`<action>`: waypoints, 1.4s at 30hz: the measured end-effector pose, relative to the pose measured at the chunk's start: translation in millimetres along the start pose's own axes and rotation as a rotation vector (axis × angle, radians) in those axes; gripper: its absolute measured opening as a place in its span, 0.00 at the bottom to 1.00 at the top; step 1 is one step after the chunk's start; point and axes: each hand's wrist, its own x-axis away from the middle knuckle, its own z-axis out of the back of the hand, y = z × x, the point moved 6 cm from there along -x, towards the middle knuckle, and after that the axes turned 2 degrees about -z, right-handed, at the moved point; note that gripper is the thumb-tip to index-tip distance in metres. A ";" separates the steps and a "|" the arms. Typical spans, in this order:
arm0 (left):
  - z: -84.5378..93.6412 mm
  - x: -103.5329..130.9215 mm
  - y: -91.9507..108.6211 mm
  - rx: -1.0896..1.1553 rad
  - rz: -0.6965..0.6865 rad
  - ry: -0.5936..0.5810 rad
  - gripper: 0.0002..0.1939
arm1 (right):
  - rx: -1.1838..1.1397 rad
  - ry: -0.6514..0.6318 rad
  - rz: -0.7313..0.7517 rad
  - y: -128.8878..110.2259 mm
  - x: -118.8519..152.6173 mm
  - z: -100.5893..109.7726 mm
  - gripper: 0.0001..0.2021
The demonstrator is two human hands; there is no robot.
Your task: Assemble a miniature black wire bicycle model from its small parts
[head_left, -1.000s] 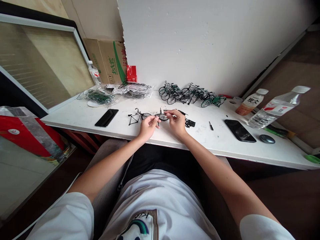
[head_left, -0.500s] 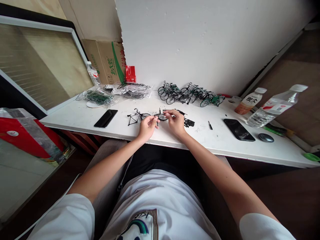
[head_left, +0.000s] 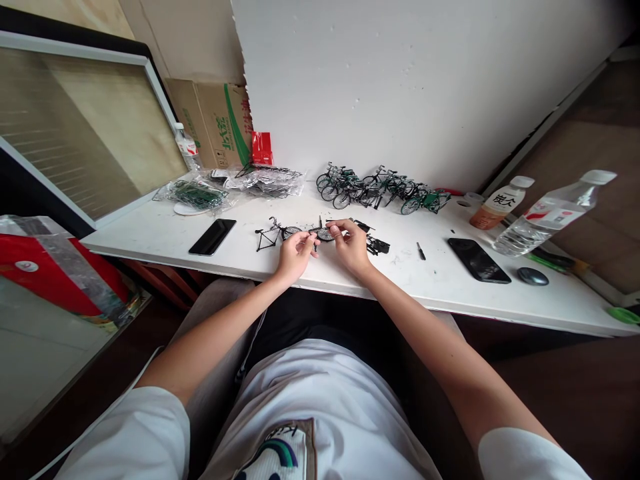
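Observation:
Over the front of the white table, my left hand [head_left: 297, 255] is closed in a pinch on a small dark part, too small to name. My right hand [head_left: 351, 246] is closed too, thumb against forefinger, and whatever lies between the fingertips is too small to make out. Just beyond my left hand stands a partly built black miniature bicycle [head_left: 270, 233]. A loose toy wheel [head_left: 324, 234] lies between and behind my hands. Several black bicycle parts [head_left: 377, 246] rest to the right of my right hand, partly hidden by it.
Several finished miniature bicycles [head_left: 380, 187] stand along the wall. Bagged parts [head_left: 197, 193] lie at the back left. Phones [head_left: 213, 237] [head_left: 479, 260] flank the work spot. A small screwdriver [head_left: 421, 251], a mouse [head_left: 532, 276] and bottles [head_left: 550, 212] are to the right.
My right hand has shifted very slightly to the left, its fingertips a little closer together. My left hand and the things on the table look the same.

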 end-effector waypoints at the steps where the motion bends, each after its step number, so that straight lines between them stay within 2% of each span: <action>1: 0.2 0.0 -0.2 -0.002 0.000 0.001 0.22 | 0.010 -0.001 0.017 -0.7 0.2 -0.1 0.22; 7: 1.6 -1.4 -0.9 0.009 -0.032 0.009 0.21 | 0.107 0.026 0.154 -9.5 1.0 1.7 0.23; 13: 3.5 -2.4 -1.7 0.032 -0.051 0.029 0.22 | 0.111 0.012 0.207 -11.7 0.6 0.6 0.24; 27: 2.2 -1.8 -0.6 0.018 -0.037 0.012 0.20 | 0.087 -0.009 0.212 -8.2 -1.2 0.4 0.22; 35: 1.0 -1.1 2.9 0.019 -0.050 -0.004 0.21 | 0.162 -0.044 0.228 -17.9 2.6 -3.3 0.24; 42: 2.9 -2.1 2.5 0.025 -0.033 0.016 0.20 | 0.186 -0.014 0.185 -16.6 2.9 -2.3 0.25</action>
